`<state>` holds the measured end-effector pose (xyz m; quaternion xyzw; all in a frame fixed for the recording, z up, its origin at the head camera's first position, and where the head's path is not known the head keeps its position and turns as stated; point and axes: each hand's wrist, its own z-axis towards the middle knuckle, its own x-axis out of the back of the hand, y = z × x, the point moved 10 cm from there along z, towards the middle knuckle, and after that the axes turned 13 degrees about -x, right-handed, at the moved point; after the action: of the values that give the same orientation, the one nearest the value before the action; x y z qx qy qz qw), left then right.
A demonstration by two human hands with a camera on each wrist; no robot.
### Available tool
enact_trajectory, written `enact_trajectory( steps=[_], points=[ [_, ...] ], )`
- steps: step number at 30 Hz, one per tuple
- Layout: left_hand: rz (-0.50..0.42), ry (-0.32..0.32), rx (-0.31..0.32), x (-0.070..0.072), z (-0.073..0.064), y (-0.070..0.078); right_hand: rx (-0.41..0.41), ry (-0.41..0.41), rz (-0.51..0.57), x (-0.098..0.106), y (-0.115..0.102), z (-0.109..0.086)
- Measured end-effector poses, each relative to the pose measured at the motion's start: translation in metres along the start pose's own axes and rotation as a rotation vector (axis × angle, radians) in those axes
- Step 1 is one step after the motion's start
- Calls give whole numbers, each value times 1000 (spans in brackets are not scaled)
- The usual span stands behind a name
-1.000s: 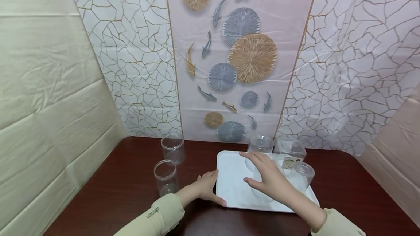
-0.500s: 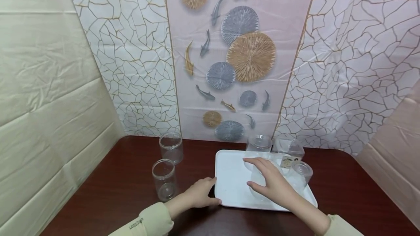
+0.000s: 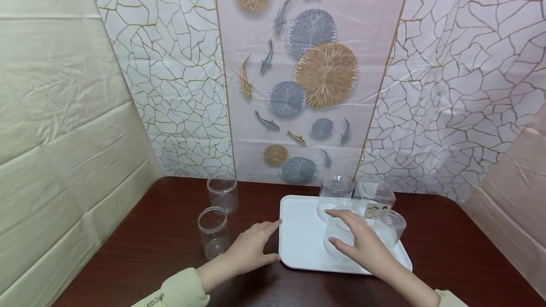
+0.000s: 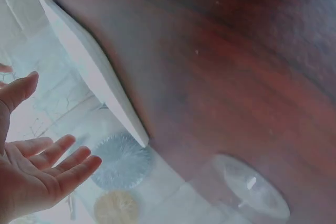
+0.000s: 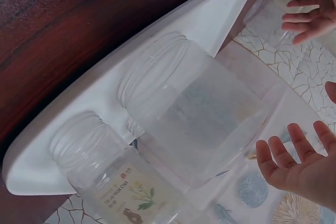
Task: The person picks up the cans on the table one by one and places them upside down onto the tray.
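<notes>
My left hand [image 3: 249, 250] is beside the left end of a white tray [image 3: 298, 231], fingertips right at its edge in the head view. Its fingers are spread in the left wrist view, with nothing between them. Above the tray's front part, my right hand [image 3: 367, 243] has its fingers parted. It stands apart from a large clear jar [image 5: 194, 108] in the right wrist view. That jar rests mouth down on the tray. Next to it stands a smaller upturned jar [image 5: 110, 166] with a yellow-flower label. Another upturned jar [image 3: 335, 191] is at the tray's back.
Two clear jars stand left of the tray, one farther back [image 3: 223, 195] and one nearer [image 3: 213, 236]. A squarish clear container [image 3: 375, 191] is at the tray's back right, and another jar [image 3: 392, 224] at its right. A patterned cloth [image 3: 294, 122] hangs behind the dark red table [image 3: 179, 221].
My left hand has drawn back to the left from the tray's edge, its fingers straighter. My right hand has shifted slightly right and toward me. The jars and tray stay about where they were.
</notes>
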<state>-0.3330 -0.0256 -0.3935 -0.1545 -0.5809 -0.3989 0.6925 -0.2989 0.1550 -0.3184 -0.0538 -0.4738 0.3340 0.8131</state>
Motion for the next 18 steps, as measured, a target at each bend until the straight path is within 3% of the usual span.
enact_trajectory(
  steps=[12,18],
  points=[
    [51,112,-126,53,-15,3,-41,5,17,2,8,-2],
    [95,106,-137,64,-22,0,-40,15,41,1,8,-6]
  ],
)
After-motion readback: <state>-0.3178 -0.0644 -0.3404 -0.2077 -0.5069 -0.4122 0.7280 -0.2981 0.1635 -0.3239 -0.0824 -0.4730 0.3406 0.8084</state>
